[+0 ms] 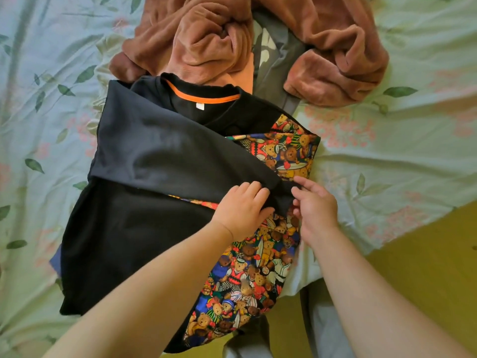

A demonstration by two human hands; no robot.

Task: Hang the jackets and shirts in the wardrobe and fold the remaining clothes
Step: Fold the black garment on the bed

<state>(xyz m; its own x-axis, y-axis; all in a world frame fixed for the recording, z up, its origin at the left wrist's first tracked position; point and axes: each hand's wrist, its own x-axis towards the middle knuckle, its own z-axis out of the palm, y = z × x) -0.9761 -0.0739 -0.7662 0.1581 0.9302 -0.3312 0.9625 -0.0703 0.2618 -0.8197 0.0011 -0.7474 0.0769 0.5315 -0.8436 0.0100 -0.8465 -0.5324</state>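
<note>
Shirt [134, 228] lies on the bed [387, 156] under your hands: your left hand [242, 208] presses flat on its folded sleeve [167, 156], your right hand [316, 206] pinches the sleeve's end

Person is working at the end of a black sleeve [167, 151] that is lying folded across a black shirt [134, 228]. Left hand [242, 208] is resting its fingers flat on the sleeve end; right hand [316, 205] is pinching the cuff just beside it. Shirt is lying flat on a green floral bedsheet [387, 156], orange-lined collar [204, 98] pointing away, teddy-bear print panel [247, 275] showing on the right side. Brown fleece garment [322, 47] is lying crumpled beyond the collar, over a grey garment [276, 65].
</note>
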